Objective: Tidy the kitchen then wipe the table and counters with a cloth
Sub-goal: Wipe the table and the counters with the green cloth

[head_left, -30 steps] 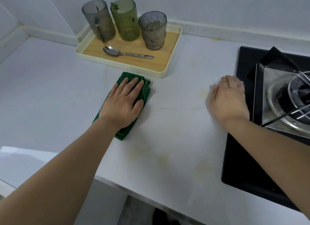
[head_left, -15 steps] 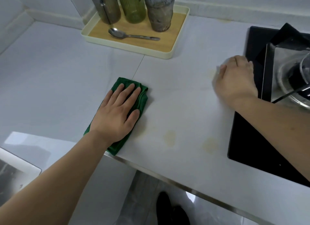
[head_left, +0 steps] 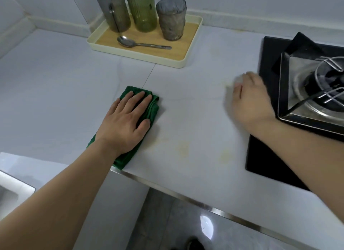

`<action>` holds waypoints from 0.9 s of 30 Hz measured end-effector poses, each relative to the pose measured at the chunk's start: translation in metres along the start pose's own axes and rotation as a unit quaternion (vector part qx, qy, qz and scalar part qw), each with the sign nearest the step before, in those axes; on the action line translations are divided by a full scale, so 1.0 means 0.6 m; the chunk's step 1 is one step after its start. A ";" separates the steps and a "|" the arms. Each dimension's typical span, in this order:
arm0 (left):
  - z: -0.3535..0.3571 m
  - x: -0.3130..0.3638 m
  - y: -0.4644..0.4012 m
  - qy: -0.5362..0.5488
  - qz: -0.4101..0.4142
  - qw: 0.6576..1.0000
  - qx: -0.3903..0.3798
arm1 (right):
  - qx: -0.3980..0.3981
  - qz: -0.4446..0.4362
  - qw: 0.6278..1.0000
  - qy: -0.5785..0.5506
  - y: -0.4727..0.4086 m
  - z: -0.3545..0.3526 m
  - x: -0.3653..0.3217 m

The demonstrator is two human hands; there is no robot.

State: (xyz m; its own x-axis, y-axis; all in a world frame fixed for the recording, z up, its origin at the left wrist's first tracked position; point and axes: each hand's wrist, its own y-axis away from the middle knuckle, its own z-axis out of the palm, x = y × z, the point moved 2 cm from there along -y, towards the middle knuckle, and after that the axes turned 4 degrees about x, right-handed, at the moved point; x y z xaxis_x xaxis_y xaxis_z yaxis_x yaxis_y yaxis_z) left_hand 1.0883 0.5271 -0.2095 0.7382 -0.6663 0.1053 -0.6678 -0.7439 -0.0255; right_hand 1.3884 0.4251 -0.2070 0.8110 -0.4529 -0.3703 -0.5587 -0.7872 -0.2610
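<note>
A folded green cloth [head_left: 153, 108] lies on the white counter [head_left: 195, 104], its near end at the counter's front edge. My left hand [head_left: 126, 123] presses flat on it with straight, spread fingers. My right hand [head_left: 251, 102] is on the counter beside the black hob [head_left: 264, 160]; it is motion-blurred, fingers curled downward, with a pale blur at the fingertips. I cannot tell whether it holds anything. Yellowish stains [head_left: 183, 150] mark the counter between the hands, near the front edge.
A cream tray [head_left: 137, 56] at the back holds three glasses [head_left: 171, 20] and a spoon [head_left: 141, 44]. A steel gas burner [head_left: 307, 93] sits on the hob at right. A metal strip [head_left: 186, 195] edges the counter; a sink corner [head_left: 11, 190] shows at lower left.
My left hand has drawn the green cloth from beside the tray back toward the counter's front edge. My right hand stays by the hob and is now blurred by motion.
</note>
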 end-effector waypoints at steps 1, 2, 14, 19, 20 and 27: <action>0.002 -0.001 0.001 0.001 -0.002 1.000 -0.002 | -0.005 -0.013 1.000 0.013 0.020 0.001 -0.004; 0.000 0.000 0.001 0.002 -0.003 1.000 -0.002 | -0.010 -0.021 0.999 0.027 0.039 -0.005 -0.007; -0.003 0.005 0.006 0.007 0.000 1.000 0.003 | -0.044 0.050 0.995 0.068 0.106 -0.022 -0.008; -0.001 0.005 0.024 0.018 -0.010 1.000 0.011 | -0.066 0.038 0.992 0.098 0.103 -0.020 -0.008; 0.001 0.005 0.030 0.018 -0.009 1.000 0.009 | -0.073 0.036 0.991 0.107 0.102 -0.019 -0.007; 0.002 0.008 0.040 0.016 -0.012 1.000 0.011 | -0.094 0.045 0.986 0.133 0.102 -0.017 -0.004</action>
State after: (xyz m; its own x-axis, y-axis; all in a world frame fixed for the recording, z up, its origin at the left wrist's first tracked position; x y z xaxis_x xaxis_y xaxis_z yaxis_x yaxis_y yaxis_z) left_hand 1.0762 0.5061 -0.2109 0.7506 -0.6462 0.1380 -0.6472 -0.7610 -0.0437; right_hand 1.3541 0.3735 -0.2131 0.7909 -0.5979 -0.1304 -0.6081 -0.7916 -0.0590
